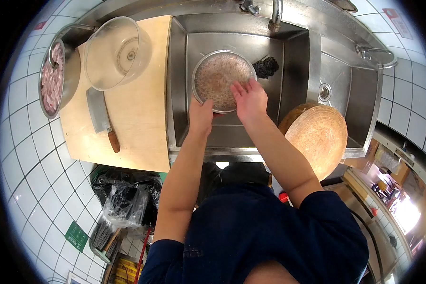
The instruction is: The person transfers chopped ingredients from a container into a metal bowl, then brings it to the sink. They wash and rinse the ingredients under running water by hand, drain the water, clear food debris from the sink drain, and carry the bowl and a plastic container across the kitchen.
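Note:
A round metal bowl (198, 95) full of foamy, brownish-pink liquid (220, 75) is in the left sink basin (270, 118). My left hand (201, 116) grips the bowl's near left rim, thumb over the edge and the other fingers mostly hidden below. At the near right rim, my right hand (251, 100) has its fingers spread over the liquid; whether the fingertips dip in, I cannot tell. Just beyond the bowl's right side lies a black scrubbing pad (265, 67).
Left of the sink, a wooden board (142, 123) carries a cleaver (99, 113) and a clear plastic tub (99, 57). A metal bowl of raw meat (52, 83) stands at far left. A round wooden block (319, 139) leans at the sink's right; a faucet (275, 19) is behind.

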The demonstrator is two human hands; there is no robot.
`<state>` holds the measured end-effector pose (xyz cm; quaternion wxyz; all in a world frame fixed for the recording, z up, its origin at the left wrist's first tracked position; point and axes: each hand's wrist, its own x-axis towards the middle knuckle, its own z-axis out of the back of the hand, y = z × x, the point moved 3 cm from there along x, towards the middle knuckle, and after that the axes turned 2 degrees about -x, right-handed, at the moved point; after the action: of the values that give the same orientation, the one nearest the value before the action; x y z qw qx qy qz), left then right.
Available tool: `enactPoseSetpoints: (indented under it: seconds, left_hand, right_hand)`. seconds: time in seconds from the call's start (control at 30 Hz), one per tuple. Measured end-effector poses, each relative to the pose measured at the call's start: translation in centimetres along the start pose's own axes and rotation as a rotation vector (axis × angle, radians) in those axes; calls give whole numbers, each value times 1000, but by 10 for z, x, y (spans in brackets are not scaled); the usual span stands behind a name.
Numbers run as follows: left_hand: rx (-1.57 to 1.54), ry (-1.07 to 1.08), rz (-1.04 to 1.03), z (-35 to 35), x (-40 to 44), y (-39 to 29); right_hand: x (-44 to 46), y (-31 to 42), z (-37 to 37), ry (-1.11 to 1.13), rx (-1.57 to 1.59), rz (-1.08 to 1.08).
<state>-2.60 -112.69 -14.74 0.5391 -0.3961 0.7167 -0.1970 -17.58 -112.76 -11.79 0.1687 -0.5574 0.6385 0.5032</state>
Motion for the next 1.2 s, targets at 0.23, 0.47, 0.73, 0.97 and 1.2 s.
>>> enactPoseSetpoints:
  seconds: [0.23, 0.47, 0.73, 0.97, 1.2]
  left_hand:
    - [40, -39, 46, -7, -9, -8]
    - [36, 10, 31, -14, -10, -11]
    - [112, -6, 64, -18, -17, -33]
    - [162, -19, 23, -9, -15, -43]
    - [299, -25, 1, -3, -19, -63]
  right_hand:
    - [23, -2, -10, 29, -60, 93]
    - [0, 23, -36, 174, -323, 47]
    - [7, 82, -26, 152, -871, 486]
    - [41, 100, -12, 72, -770, 413]
    - [79, 64, 19, 76, -487, 226]
